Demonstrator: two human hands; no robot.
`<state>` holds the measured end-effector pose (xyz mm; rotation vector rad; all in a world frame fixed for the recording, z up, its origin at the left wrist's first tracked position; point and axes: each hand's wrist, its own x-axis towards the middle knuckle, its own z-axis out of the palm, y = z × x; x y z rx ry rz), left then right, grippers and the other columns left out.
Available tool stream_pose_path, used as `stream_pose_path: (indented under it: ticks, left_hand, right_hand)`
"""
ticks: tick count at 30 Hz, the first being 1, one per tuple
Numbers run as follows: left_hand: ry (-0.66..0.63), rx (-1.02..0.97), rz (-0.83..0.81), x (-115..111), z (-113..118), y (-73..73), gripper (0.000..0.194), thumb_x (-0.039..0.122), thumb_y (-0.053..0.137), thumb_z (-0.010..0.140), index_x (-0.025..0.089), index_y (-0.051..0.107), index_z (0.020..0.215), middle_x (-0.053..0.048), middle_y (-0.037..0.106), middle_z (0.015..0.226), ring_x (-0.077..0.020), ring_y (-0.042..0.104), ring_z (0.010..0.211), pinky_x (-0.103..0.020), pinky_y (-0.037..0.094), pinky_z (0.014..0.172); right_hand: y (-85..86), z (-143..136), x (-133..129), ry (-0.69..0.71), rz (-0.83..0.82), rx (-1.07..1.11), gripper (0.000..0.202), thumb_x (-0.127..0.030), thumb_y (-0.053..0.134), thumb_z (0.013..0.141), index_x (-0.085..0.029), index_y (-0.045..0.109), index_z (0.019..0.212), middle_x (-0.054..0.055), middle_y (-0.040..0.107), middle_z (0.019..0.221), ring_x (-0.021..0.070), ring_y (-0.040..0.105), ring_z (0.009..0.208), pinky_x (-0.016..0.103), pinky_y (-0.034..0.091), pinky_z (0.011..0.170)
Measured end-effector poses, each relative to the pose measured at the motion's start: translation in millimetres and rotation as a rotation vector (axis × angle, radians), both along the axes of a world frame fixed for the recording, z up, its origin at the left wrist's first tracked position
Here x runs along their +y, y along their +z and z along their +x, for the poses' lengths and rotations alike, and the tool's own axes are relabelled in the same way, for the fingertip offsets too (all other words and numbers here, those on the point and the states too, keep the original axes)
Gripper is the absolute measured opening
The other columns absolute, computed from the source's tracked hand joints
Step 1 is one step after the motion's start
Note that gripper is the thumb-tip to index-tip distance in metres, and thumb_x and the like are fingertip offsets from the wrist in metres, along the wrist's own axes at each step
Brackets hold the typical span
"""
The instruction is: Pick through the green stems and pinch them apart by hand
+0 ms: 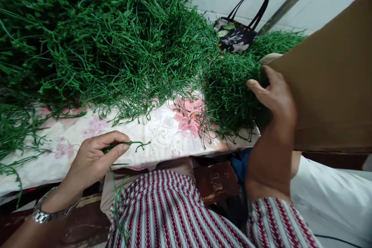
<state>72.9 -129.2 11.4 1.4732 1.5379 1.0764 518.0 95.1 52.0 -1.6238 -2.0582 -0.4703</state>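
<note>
My left hand point(101, 155), with a metal watch band at the wrist, is closed in a pinch over the front of the table. Between its thumb and forefinger are thin green plastic-looking stems point(138, 144) with small forked tips; their tips point right and strands trail below the hand. My right hand point(274, 91) reaches forward beside a brown cardboard sheet or box side point(334, 77). Its thumb and forefinger are apart, at the right edge of a dense heap of the same green stems point(232, 93). The other fingers are partly hidden.
A large mound of green stems point(101, 35) covers the back and left of the table. Under it lies a flowered tablecloth point(162, 135). A black floral handbag point(236, 37) stands near the pale wall. Someone in white clothing point(328, 190) sits at the right.
</note>
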Motion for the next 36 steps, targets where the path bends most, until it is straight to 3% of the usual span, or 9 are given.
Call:
stream_pose_path:
  ticks: [3, 6, 9, 11, 14, 18, 23, 28, 36]
  left_hand:
    - [0.099, -0.131, -0.053, 6, 6, 6.6, 0.007, 0.025, 0.068, 0.07, 0.021, 0.067, 0.076, 0.002, 0.061, 0.065, -0.0107, 0.053, 0.057, -0.018, 0.041, 0.048]
    - [0.166, -0.346, 0.0, 17, 17, 14.1, 0.005, 0.021, 0.07, 0.067, 0.019, 0.066, 0.068, 0.0, 0.057, 0.069, -0.0112, 0.055, 0.065, -0.02, 0.045, 0.055]
    - [0.072, -0.576, 0.014, 30, 26, 18.9, 0.008, 0.021, 0.071, 0.063, 0.017, 0.065, 0.063, -0.002, 0.057, 0.074, -0.016, 0.059, 0.076, -0.029, 0.052, 0.07]
    - [0.016, -0.695, -0.002, 34, 31, 19.2, 0.01, 0.023, 0.072, 0.062, 0.016, 0.065, 0.062, -0.006, 0.059, 0.084, -0.021, 0.06, 0.088, -0.036, 0.052, 0.079]
    - [-0.018, -0.798, -0.026, 34, 35, 15.4, 0.014, 0.028, 0.073, 0.061, 0.018, 0.064, 0.063, -0.009, 0.061, 0.098, -0.0249, 0.058, 0.1, -0.037, 0.052, 0.079]
    - [-0.001, -0.852, -0.061, 28, 39, 6.3, 0.014, 0.03, 0.074, 0.062, 0.02, 0.064, 0.065, -0.007, 0.063, 0.099, -0.0243, 0.06, 0.096, -0.033, 0.053, 0.069]
    - [0.036, -0.77, -0.011, 24, 41, -4.9, 0.012, 0.03, 0.067, 0.07, 0.02, 0.066, 0.076, -0.007, 0.061, 0.106, -0.0229, 0.058, 0.102, -0.033, 0.05, 0.079]
    - [0.262, -0.288, 0.318, 8, 35, -12.7, 0.017, 0.031, 0.059, 0.078, 0.02, 0.066, 0.088, -0.006, 0.058, 0.096, -0.0192, 0.054, 0.097, -0.032, 0.042, 0.088]
    - [0.218, 0.389, 0.364, -16, 42, -7.2, 0.016, 0.025, 0.062, 0.075, 0.019, 0.058, 0.089, -0.004, 0.058, 0.083, -0.0194, 0.053, 0.082, -0.035, 0.039, 0.076]
  right_hand:
    - [18.5, -31, -37, 0.014, 0.199, 0.026, 0.058, -0.04, 0.069, 0.072, -0.017, 0.053, 0.123, 0.018, 0.06, 0.111, 0.0274, 0.056, 0.102, 0.038, 0.043, 0.081]
    - [24.6, -83, -76, 0.173, 0.369, 0.173, 0.031, -0.028, 0.052, 0.085, -0.016, 0.059, 0.113, 0.014, 0.061, 0.106, 0.0264, 0.054, 0.105, 0.042, 0.04, 0.091]
    - [6.4, -146, -106, 0.633, 0.007, 0.318, 0.019, -0.019, 0.053, 0.084, -0.019, 0.065, 0.099, 0.007, 0.066, 0.093, 0.019, 0.061, 0.088, 0.034, 0.048, 0.079]
    - [-11.1, -185, -120, 0.956, -0.278, 0.388, 0.018, -0.018, 0.054, 0.083, -0.019, 0.064, 0.099, 0.007, 0.066, 0.095, 0.0174, 0.061, 0.091, 0.033, 0.05, 0.08]
    - [-31.3, -229, -134, 1.132, -0.39, 0.485, 0.022, -0.02, 0.051, 0.086, -0.017, 0.061, 0.106, 0.009, 0.064, 0.103, 0.0166, 0.058, 0.098, 0.034, 0.05, 0.084]
    - [-45.0, -258, -143, 1.141, -0.369, 0.522, 0.021, -0.026, 0.053, 0.086, -0.014, 0.06, 0.101, 0.01, 0.062, 0.098, 0.0181, 0.056, 0.095, 0.037, 0.049, 0.083]
    - [-54.9, -268, -147, 1.09, -0.307, 0.496, 0.015, -0.024, 0.051, 0.086, -0.015, 0.061, 0.08, 0.007, 0.06, 0.08, 0.017, 0.055, 0.083, 0.035, 0.047, 0.079]
    - [-55.9, -263, -147, 1.015, -0.333, 0.494, 0.014, -0.022, 0.051, 0.086, -0.015, 0.06, 0.077, 0.004, 0.058, 0.072, 0.0143, 0.053, 0.071, 0.028, 0.045, 0.066]
    - [-67.3, -261, -154, 0.985, -0.144, 0.476, 0.007, -0.018, 0.054, 0.083, -0.016, 0.06, 0.08, 0.007, 0.062, 0.077, 0.0154, 0.055, 0.074, 0.029, 0.043, 0.067]
